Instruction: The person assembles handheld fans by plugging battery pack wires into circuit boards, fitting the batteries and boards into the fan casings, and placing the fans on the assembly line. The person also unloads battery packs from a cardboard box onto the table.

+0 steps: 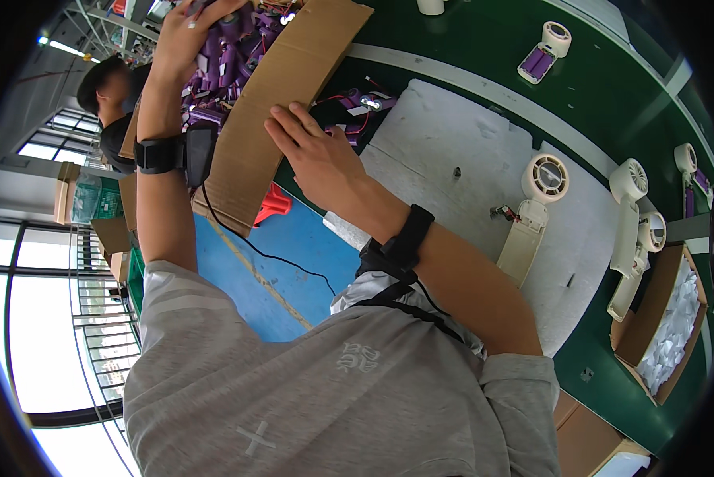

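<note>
My left hand (184,44) reaches over a cardboard box full of purple battery packs (222,67) with thin wires. Its fingers are curled at the upper edge of the picture and partly cut off, so what they hold cannot be made out. My right hand (321,163) rests on the box's long brown cardboard flap (250,147), fingers stretched out and nothing in them. Just beyond its fingertips, a few loose purple battery packs (361,103) with red wires lie on the green table.
A white foam sheet (452,151) carries an opened cream handheld fan (536,207). More fan bodies (629,199) lie to the right, beside a carton of white pieces (671,326). Another fan with purple cells (544,54) lies farther back. A red stool (273,205) and a person (114,111) are at left.
</note>
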A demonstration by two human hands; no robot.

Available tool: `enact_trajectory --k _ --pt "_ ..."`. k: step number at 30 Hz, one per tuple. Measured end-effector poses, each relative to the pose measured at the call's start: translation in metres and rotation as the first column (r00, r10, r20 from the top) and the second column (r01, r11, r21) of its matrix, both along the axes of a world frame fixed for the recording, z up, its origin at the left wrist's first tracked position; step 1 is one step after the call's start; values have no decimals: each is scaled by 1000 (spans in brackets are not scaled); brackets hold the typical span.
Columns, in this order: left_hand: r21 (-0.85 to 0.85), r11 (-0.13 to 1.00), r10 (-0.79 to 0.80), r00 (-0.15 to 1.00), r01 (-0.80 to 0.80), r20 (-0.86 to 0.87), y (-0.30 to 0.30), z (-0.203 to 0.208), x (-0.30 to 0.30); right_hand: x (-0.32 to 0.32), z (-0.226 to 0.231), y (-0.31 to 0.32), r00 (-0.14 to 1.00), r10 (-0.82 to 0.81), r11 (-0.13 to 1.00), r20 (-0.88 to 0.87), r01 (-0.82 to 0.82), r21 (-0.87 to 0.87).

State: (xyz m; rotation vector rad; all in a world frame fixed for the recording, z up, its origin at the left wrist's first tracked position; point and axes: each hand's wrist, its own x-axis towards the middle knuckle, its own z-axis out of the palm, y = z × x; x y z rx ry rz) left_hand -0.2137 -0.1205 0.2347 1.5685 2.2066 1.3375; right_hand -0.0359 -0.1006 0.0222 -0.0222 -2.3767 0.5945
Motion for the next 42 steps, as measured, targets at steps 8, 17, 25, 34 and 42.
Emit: enact_trajectory --k 8,17,25,34,42 --pt "-553 826 -407 795 110 -449 87 -113 107 0 -5 1 994 -108 985 1 107 136" --pt "-735 540 -723 673 409 -157 87 -159 74 -17 -26 -4 978 -106 986 180 81 146" --pt "-544 810 -442 839 221 -317 74 -73 32 1 -8 9 997 -70 993 -15 71 93" --pt "-382 688 54 568 -618 -822 36 -57 -203 2 -5 4 999 -42 996 -33 45 78" --pt "-689 564 -113 784 -455 -611 58 -53 -172 3 -8 8 998 -44 997 -36 46 62"
